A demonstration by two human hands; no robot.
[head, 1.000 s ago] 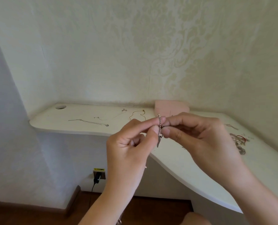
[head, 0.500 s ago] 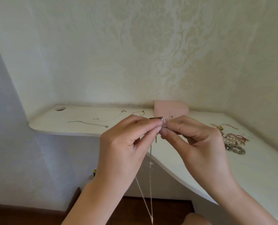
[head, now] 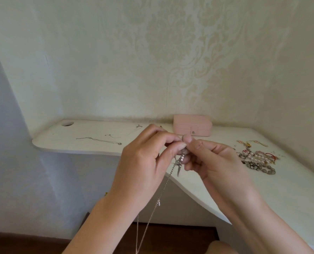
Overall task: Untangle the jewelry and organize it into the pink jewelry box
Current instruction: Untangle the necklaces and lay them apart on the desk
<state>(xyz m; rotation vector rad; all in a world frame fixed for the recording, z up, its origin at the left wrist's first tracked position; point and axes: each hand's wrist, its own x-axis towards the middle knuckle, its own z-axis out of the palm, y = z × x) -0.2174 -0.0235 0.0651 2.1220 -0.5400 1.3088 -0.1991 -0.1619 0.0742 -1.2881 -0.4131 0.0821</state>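
Note:
A thin silver necklace [head: 162, 191] with small pendants hangs down between my hands in front of the desk edge. My left hand [head: 145, 162] pinches its upper end between thumb and fingertips. My right hand [head: 207, 158] pinches the same spot from the right, fingers curled, the two hands touching. The pink jewelry box [head: 191, 125] stands closed at the back of the white desk [head: 225, 189], against the wall. A tangled pile of beaded bracelets and pearls [head: 257, 158] lies on the desk to the right of my right hand.
Three thin chains lie spread on the left part of the desk: one [head: 99, 140] near the front edge, another [head: 124, 132] behind it, a third partly hidden by my left hand. A round cable hole [head: 67, 123] is at the far left. Walls close in at back and right.
The necklace has dropped from a short bunch in my fingers to a long hanging loop. Both hands stayed together and shifted slightly lower.

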